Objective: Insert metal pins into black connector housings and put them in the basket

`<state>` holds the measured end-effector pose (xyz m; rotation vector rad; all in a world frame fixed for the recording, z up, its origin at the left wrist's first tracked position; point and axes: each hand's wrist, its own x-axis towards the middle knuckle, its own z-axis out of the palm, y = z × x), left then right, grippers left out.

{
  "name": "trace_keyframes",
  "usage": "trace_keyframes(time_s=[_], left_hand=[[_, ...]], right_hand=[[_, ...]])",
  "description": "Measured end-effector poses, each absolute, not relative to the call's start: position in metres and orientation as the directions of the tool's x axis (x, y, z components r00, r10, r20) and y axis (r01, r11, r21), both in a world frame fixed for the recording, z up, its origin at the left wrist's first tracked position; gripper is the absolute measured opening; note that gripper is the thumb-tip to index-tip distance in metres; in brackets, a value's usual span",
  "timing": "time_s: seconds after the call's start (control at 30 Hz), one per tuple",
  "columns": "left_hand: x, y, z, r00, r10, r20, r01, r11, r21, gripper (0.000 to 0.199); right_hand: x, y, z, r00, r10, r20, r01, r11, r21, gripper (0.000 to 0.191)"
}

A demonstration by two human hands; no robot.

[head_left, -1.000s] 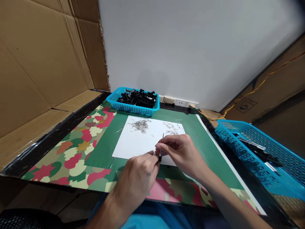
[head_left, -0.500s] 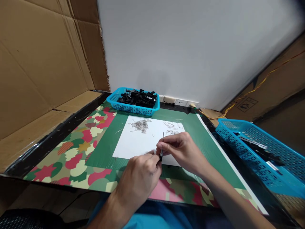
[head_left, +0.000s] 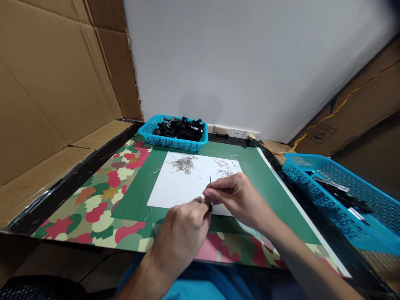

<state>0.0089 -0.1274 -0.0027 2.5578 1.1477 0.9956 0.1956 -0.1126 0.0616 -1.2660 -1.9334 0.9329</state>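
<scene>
Over the front edge of a white sheet (head_left: 175,189), my two hands meet. My left hand (head_left: 187,221) is closed around a small black piece (head_left: 210,206), mostly hidden by the fingers. The thumb and fingertips of my right hand (head_left: 231,193) pinch at a thin metal piece (head_left: 210,181) that stands upright above the black one; how the two join cannot be made out. On the sheet lie a dense pile of tiny wire-like parts (head_left: 183,165) at the left and a looser scatter of them (head_left: 225,167) at the right.
A blue basket (head_left: 175,143) full of black parts stands at the back. Another blue basket (head_left: 340,212) with black and white parts is at the right. Cardboard (head_left: 56,83) rises at the left, and sockets (head_left: 236,133) with a yellow cable line the wall.
The thin metal piece's tip has shifted slightly left and down, and my right fingertips have moved slightly left. My left hand keeps nearly the same place. The view has shifted a little.
</scene>
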Motion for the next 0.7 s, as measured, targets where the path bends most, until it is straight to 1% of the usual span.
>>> trace_keyframes(time_s=[0.1, 0.3, 0.37, 0.47, 0.5, 0.57, 0.63, 0.7], left_hand=[[0.009, -0.128, -0.004, 0.480, 0.720, 0.502, 0.605, -0.686, 0.404, 0.020], [0.009, -0.125, -0.005, 0.467, 0.716, 0.519, 0.590, -0.689, 0.420, 0.020], [0.009, -0.124, -0.006, 0.469, 0.714, 0.520, 0.580, -0.693, 0.428, 0.021], [0.007, -0.122, -0.009, 0.479, 0.700, 0.529, 0.545, -0.710, 0.446, 0.021], [0.007, -0.122, -0.010, 0.483, 0.696, 0.532, 0.536, -0.715, 0.449, 0.020], [0.006, -0.122, -0.011, 0.481, 0.695, 0.534, 0.528, -0.716, 0.456, 0.019], [0.006, -0.121, -0.012, 0.477, 0.703, 0.527, 0.527, -0.709, 0.470, 0.017], [0.006, -0.121, -0.013, 0.470, 0.702, 0.535, 0.522, -0.710, 0.473, 0.017]], right_hand=[[0.197, -0.112, 0.061, -0.341, 0.935, 0.093, 0.457, 0.252, -0.853, 0.040], [0.196, -0.113, 0.058, -0.341, 0.933, 0.115, 0.468, 0.275, -0.840, 0.038], [0.196, -0.113, 0.056, -0.301, 0.942, 0.147, 0.430, 0.272, -0.861, 0.036], [0.198, -0.113, 0.058, -0.199, 0.948, 0.251, 0.333, 0.306, -0.892, 0.032], [0.199, -0.113, 0.061, -0.190, 0.942, 0.276, 0.342, 0.327, -0.881, 0.031], [0.204, -0.114, 0.068, -0.258, 0.929, 0.265, 0.449, 0.358, -0.819, 0.029], [0.209, -0.115, 0.074, -0.378, 0.910, 0.173, 0.585, 0.379, -0.717, 0.029], [0.213, -0.117, 0.076, -0.458, 0.886, 0.068, 0.660, 0.391, -0.641, 0.028]])
